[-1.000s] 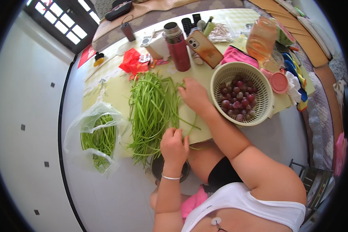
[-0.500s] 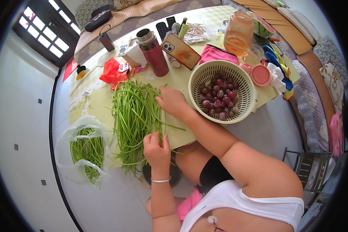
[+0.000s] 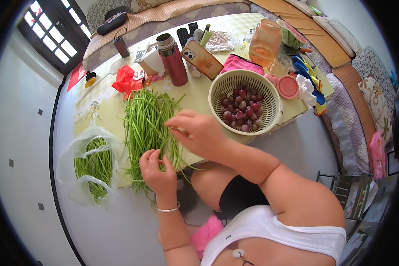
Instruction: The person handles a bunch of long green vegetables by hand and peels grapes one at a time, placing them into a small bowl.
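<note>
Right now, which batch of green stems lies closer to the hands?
The loose pile on the table, beside the left hand; the other batch sits farther left inside a translucent plastic bag.

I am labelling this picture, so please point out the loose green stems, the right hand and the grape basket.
Loose green stems [image 3: 145, 124]: head view, middle of the pile.
Right hand [image 3: 201, 134]: head view, back of the hand.
Grape basket [image 3: 271, 103]: head view, inner wall, right side.
</note>
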{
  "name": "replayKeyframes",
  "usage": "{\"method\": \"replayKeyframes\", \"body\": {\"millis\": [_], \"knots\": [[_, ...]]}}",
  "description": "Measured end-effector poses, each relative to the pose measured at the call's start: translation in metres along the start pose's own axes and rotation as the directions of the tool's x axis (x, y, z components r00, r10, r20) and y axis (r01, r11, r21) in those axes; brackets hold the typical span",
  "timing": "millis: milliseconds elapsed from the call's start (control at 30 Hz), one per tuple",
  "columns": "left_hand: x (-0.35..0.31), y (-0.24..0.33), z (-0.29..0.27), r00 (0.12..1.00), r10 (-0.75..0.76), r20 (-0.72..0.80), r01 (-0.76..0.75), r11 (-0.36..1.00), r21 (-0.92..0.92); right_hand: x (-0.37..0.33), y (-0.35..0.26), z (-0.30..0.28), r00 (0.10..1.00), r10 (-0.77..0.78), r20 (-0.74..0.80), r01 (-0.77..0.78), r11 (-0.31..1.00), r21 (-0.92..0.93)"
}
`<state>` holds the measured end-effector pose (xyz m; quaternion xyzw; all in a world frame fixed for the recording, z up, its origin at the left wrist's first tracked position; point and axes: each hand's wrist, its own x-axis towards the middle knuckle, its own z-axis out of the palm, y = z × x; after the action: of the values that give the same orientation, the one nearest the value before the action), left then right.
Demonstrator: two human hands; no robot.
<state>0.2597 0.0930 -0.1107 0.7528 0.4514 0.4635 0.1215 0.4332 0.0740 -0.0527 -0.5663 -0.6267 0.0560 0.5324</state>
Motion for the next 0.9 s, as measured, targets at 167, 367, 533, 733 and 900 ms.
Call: {"method": "replayKeyframes", "body": {"millis": [167, 367, 533, 733, 900], "knots": [[-0.004, -0.005, -0.022, 0.999, -0.019, -0.044, 0.018, 0.999, -0.033, -0.001, 0.025, -0.083, 0.976, 0.215, 0.043, -0.168, 0.859, -0.483], [-0.009, 0.005, -0.027, 1.0, 0.017, -0.003, -0.017, 0.996, -0.086, -0.019, 0.063, -0.101, 0.902, 0.39, 0.187, -0.161, 0.704, -0.692], [-0.018, -0.002, -0.035, 0.999, 0.037, 0.002, -0.037, 0.998, -0.05, -0.019, 0.079, -0.118, 0.889, 0.404, 0.217, -0.185, 0.749, -0.636], [-0.026, -0.01, -0.039, 1.0, 0.015, 0.027, -0.014, 0.999, -0.046, -0.021, 0.08, -0.148, 0.834, 0.537, 0.123, -0.318, 0.652, -0.688], [-0.027, -0.001, -0.04, 0.998, 0.013, 0.064, -0.012, 1.0, -0.021, -0.041, 0.1, -0.147, 0.879, 0.4, 0.26, -0.133, 0.729, -0.671]]}}
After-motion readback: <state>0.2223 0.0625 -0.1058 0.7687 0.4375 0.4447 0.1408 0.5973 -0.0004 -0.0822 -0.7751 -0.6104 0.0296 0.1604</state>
